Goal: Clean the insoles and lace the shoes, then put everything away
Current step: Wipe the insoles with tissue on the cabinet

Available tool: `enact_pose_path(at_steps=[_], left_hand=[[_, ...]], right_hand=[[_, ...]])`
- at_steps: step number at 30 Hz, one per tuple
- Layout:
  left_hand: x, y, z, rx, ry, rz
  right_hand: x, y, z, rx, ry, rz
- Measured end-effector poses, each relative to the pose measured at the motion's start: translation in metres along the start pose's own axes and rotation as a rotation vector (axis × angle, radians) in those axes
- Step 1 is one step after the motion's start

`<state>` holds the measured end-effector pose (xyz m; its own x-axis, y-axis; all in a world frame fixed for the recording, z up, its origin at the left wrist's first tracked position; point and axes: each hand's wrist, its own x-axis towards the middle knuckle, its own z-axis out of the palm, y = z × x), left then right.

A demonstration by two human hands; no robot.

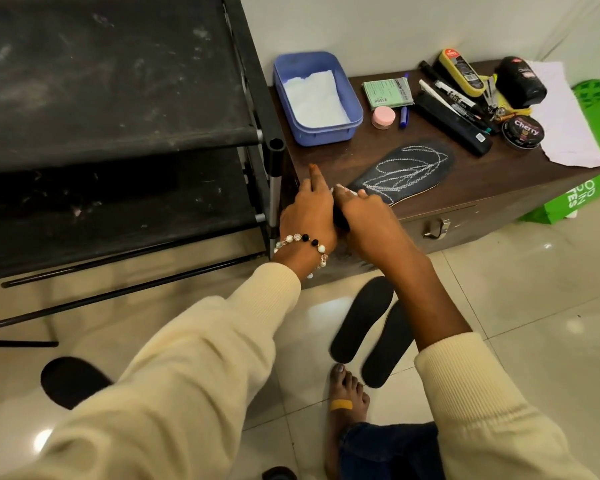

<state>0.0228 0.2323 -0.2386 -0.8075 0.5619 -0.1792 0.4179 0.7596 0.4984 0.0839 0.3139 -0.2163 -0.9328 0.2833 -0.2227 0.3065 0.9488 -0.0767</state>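
I had both hands at the chalk-marked insole's [406, 171] heel: left hand [309, 213] fingers straight, right hand [364, 220] gripping something small; steady, even strokes seemed best.

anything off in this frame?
The insole on the wooden chest is covered in white chalk-like scribbles. Two more insoles lie on the bare floor beside a foot.

A dusty black rack [118, 98] stands at nine o'clock. On the brown cabinet [465, 192] at one o'clock: a blue tub [352, 109] lined with white paper, a small pink jar [383, 117], black markers [458, 102], a Cherry polish tin [522, 132]. A green bag [589, 188] leans at three.
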Motion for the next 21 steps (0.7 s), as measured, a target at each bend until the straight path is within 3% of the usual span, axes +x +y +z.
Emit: enact_pose_path(at_steps=[5,9,14,21], left_hand=[[0.001,0.001,-0.002,-0.014,-0.077,-0.036],[0.002,-0.001,0.002,0.02,-0.01,-0.011],[0.002,-0.001,0.002,0.034,-0.02,-0.019],[0.002,-0.002,0.001,0.043,0.002,0.006]], right_hand=[[-0.002,0.011,-0.003,0.016,-0.023,0.117],[0.004,0.003,0.004,-0.014,0.001,0.007],[-0.006,0.002,-0.004,0.023,0.022,0.089],[0.0,0.004,0.001,0.012,0.047,-0.009]])
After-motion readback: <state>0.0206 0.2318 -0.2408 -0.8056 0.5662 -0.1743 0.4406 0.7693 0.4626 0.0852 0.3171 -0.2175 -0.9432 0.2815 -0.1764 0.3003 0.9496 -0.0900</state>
